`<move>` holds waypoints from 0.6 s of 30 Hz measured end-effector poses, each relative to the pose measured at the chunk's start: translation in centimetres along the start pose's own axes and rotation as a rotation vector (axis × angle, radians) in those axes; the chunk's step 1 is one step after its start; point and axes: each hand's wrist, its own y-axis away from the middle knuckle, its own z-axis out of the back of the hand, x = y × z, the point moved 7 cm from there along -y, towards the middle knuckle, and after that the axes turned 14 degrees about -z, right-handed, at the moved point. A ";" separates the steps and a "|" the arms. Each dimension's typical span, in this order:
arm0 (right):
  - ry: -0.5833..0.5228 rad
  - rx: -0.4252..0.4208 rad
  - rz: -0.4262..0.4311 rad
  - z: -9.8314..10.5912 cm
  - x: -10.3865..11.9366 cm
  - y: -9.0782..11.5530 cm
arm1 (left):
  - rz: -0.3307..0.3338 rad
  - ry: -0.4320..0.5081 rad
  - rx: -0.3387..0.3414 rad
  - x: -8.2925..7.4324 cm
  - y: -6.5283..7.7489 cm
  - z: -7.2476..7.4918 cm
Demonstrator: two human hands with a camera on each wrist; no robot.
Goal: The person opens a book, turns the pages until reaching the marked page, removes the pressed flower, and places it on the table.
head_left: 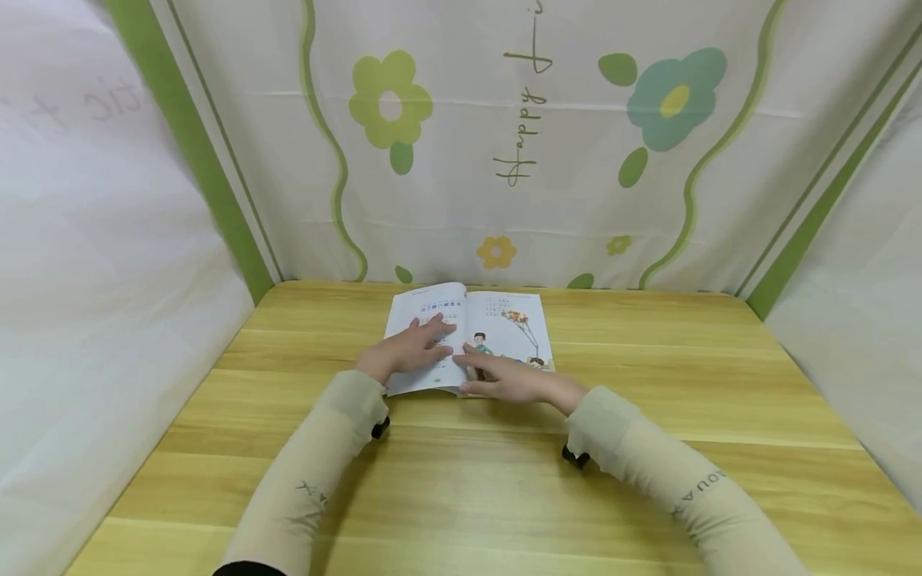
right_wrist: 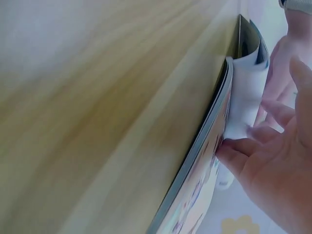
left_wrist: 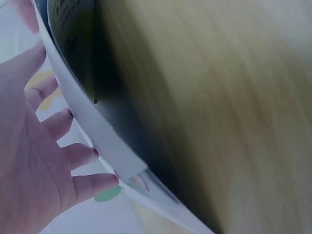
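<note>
An open book (head_left: 520,316) lies on the wooden table near its back edge, with printed text on the left page and a coloured drawing of figures on the right. My left hand (head_left: 408,350) rests on the left page, fingers spread toward the spine. In the left wrist view its fingertips (left_wrist: 109,179) touch the curved page, which bulges up from the table. My right hand (head_left: 513,379) lies over the lower part of the right page, its fingers extended to the centre fold. From the right wrist view, the right fingertips (right_wrist: 229,152) press in at the fold.
The wooden table (head_left: 461,488) extends around the book on all sides. Behind it hangs a white curtain (head_left: 461,192) with flowers and green wavy lines, and pale fabric walls (head_left: 94,264) close off both sides.
</note>
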 end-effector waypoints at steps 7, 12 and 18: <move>0.008 -0.016 -0.042 0.8 -1.7 1.1 | 0.043 0.042 0.013 0.4 0.1 -0.1; -0.019 -0.073 -0.026 2.4 -2.9 1.8 | 0.040 0.059 0.003 0.5 0.1 0.0; -0.093 -0.231 -0.071 5.1 -4.7 2.4 | 0.047 0.095 -0.005 0.8 0.1 0.1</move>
